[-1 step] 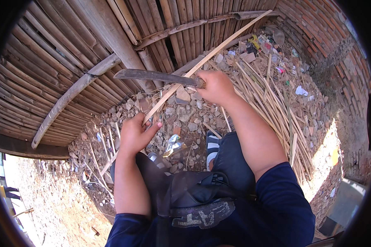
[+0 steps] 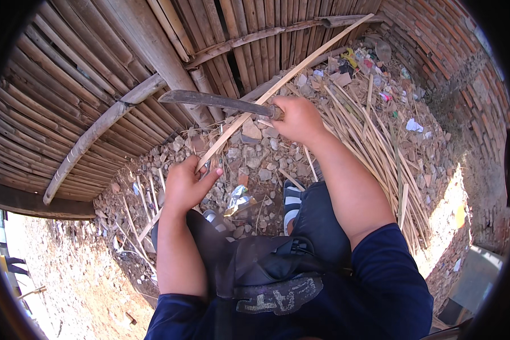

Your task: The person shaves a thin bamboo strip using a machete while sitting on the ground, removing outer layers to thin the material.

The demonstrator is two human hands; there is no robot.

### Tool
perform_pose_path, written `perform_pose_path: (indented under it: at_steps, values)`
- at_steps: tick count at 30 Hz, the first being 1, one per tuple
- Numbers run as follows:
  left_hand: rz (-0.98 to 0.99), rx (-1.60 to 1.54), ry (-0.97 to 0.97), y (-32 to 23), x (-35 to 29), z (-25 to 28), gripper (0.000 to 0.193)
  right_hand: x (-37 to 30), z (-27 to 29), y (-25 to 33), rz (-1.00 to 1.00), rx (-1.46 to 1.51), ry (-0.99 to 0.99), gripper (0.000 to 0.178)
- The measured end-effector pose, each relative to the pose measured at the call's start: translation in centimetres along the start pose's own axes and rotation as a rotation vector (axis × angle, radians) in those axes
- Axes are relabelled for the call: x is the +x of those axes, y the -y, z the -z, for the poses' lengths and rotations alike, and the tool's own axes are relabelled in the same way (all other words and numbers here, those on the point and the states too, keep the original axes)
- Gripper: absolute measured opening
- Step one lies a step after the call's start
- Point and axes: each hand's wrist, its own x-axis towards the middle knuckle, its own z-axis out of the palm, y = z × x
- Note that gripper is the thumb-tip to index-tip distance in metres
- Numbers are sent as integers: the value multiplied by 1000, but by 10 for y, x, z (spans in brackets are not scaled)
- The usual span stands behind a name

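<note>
Machete (image 2: pixel 216 101) raised slightly, strip (image 2: pixel 299 70) in left hand (image 2: pixel 185 182)

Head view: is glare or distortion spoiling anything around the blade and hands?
Head view, lower left: sunlit tan ground washed out by glare; head view, centre: long dark metal blade, bare left hand and bare right hand lie in shade, clear enough to read; head view, edges: fisheye bends the brown bamboo wall and red brick wall.
</note>
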Motion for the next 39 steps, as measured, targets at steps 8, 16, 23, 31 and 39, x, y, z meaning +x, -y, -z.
perform_pose_path:
  at_steps: [8,16,23,31,39]
  values:
    - [68,-76,37,4,-3,3,43,2,-3,-1,55,31,-7,29]
    - [26,-96,18,4,-1,3,44,7,15,-23,-225,134,-143,33]
    - [12,4,4,-5,-5,-1,47,-1,18,-4,-61,16,55,32]
    - [33,-28,11,-4,-2,3,47,6,11,-26,-143,42,-47,33]
    - [34,-5,-29,-9,-3,0,46,3,7,-18,-191,48,-9,29]
